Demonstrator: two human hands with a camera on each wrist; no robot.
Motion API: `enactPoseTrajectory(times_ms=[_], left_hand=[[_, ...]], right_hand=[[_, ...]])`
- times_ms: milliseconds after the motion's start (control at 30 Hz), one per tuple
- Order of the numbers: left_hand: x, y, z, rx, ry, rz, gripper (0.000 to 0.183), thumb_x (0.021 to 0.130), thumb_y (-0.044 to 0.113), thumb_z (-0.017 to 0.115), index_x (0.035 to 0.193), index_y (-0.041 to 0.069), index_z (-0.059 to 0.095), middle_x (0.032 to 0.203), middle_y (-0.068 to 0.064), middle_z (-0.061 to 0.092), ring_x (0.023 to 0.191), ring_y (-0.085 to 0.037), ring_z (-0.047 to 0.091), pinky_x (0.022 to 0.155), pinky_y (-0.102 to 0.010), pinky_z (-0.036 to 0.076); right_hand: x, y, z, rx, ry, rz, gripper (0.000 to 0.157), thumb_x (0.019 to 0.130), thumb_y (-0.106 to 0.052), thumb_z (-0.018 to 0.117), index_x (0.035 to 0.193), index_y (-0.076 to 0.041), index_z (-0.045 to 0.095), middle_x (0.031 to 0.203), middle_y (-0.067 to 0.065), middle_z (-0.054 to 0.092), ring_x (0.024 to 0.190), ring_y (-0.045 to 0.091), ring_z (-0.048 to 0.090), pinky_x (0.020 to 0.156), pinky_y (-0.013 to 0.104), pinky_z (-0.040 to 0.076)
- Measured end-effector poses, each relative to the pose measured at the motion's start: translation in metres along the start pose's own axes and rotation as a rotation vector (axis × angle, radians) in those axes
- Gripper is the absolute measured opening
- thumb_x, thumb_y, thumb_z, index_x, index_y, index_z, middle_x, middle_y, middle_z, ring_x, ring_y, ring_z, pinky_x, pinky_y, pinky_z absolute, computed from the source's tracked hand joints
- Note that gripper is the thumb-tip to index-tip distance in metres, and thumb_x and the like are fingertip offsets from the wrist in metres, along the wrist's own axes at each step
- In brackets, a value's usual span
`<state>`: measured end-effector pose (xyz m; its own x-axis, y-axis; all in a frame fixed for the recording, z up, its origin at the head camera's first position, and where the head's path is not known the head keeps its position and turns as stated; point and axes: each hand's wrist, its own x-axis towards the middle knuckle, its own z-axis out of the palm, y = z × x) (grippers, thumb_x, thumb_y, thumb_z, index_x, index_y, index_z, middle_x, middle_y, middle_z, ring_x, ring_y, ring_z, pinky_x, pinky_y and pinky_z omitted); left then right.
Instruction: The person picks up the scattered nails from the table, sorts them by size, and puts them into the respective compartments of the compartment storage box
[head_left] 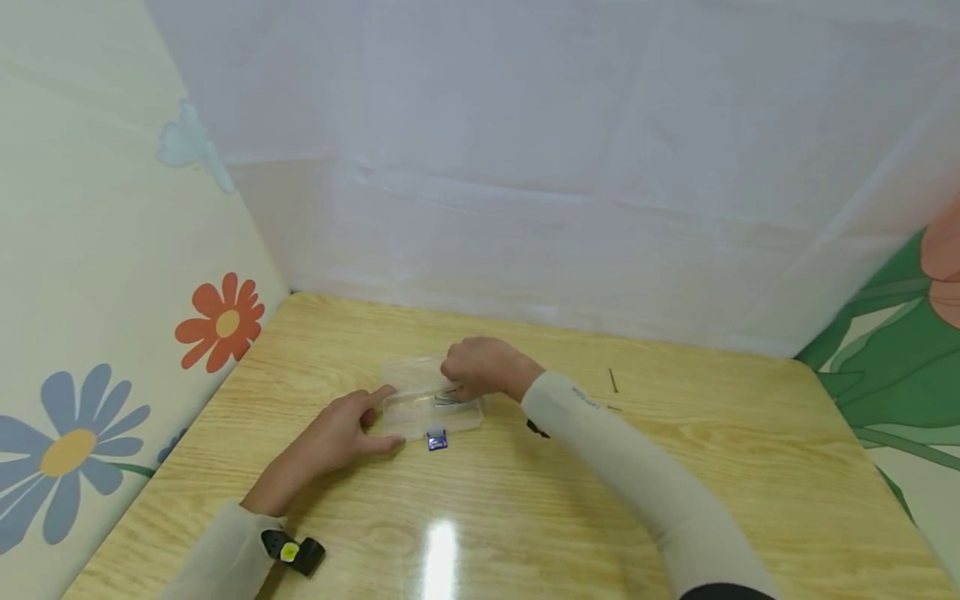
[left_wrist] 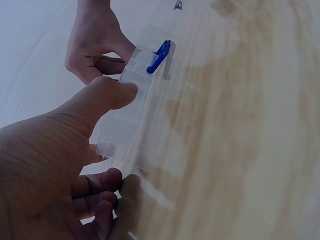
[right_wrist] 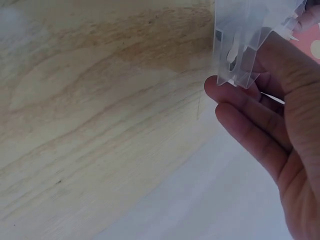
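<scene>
A clear plastic box (head_left: pixel 397 417) lies on the table with its lid (head_left: pixel 412 375) open toward the back. A blue latch (head_left: pixel 437 440) juts from its front edge. My left hand (head_left: pixel 348 429) grips the box's left end, thumb along the front and forefinger at the back; the left wrist view shows the thumb (left_wrist: pixel 117 92) pressed on the clear wall. Thin metal nails (head_left: pixel 446 399) lie inside the box toward the right. Over them my right hand (head_left: pixel 483 367) reaches down with curled fingers. I cannot tell whether its hidden fingertips pinch a nail.
Right of the box, a long dark nail (head_left: pixel 613 380) and a smaller thin piece (head_left: pixel 615 408) lie on the wooden table (head_left: pixel 525 517). A pale cloth (head_left: pixel 525 208) hangs behind the table, and flower-printed panels (head_left: pixel 112 250) stand at both sides.
</scene>
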<state>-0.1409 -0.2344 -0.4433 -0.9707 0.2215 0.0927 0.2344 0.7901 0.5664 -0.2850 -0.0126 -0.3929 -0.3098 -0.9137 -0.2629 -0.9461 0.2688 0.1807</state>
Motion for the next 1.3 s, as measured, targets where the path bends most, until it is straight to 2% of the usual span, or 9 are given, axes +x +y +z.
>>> enactPoseTrajectory(times_ms=[200,400,667,833,1000,1300], left_hand=[[0.0,-0.001,-0.001,0.018,0.003,0.002,0.075,0.083,0.039,0.087,0.14,-0.001,0.059,0.076,0.0,0.044,0.068,-0.014,0.039,0.061,-0.032,0.035],[-0.001,0.0,-0.002,0.019,0.003,0.012,0.076,0.083,0.039,0.087,0.141,-0.002,0.059,0.075,0.001,0.043,0.067,-0.014,0.038,0.061,-0.032,0.035],[-0.002,0.0,-0.002,0.024,-0.005,-0.005,0.078,0.083,0.04,0.087,0.142,-0.002,0.057,0.075,0.0,0.043,0.067,-0.014,0.038,0.061,-0.032,0.034],[-0.002,0.0,-0.002,0.034,-0.003,0.003,0.077,0.083,0.04,0.087,0.141,-0.003,0.058,0.076,0.0,0.044,0.068,-0.014,0.038,0.061,-0.032,0.034],[-0.001,0.0,0.0,0.033,0.007,-0.004,0.077,0.083,0.04,0.087,0.141,-0.002,0.058,0.076,0.0,0.044,0.068,-0.014,0.038,0.06,-0.032,0.034],[-0.002,-0.001,0.001,0.032,0.008,-0.008,0.078,0.082,0.041,0.087,0.141,-0.001,0.058,0.076,0.0,0.043,0.068,-0.014,0.038,0.06,-0.032,0.034]], right_hand=[[0.001,-0.002,0.0,0.005,-0.018,0.006,0.026,0.093,-0.011,0.068,0.073,-0.018,0.052,0.067,-0.006,0.042,0.059,0.008,0.03,0.058,0.025,0.03],[-0.003,-0.002,0.002,0.068,0.004,0.026,0.028,0.096,-0.012,0.068,0.072,-0.018,0.053,0.07,-0.005,0.048,0.061,0.008,0.036,0.06,0.023,0.033],[-0.013,0.006,0.01,0.254,0.172,0.025,0.038,0.094,-0.008,0.066,0.064,-0.019,0.046,0.066,-0.006,0.046,0.061,0.008,0.035,0.062,0.024,0.034],[-0.017,0.011,0.017,0.366,0.27,0.04,0.026,0.094,-0.012,0.067,0.071,-0.021,0.06,0.073,-0.01,0.059,0.063,0.004,0.046,0.065,0.022,0.042],[-0.022,0.013,0.022,0.399,0.335,0.045,0.012,0.095,-0.013,0.066,0.088,-0.018,0.074,0.086,-0.009,0.07,0.075,0.003,0.061,0.072,0.023,0.05],[-0.031,0.012,0.024,0.454,0.411,0.067,0.011,0.096,-0.012,0.064,0.09,-0.018,0.071,0.086,-0.009,0.066,0.074,0.004,0.058,0.07,0.024,0.049]])
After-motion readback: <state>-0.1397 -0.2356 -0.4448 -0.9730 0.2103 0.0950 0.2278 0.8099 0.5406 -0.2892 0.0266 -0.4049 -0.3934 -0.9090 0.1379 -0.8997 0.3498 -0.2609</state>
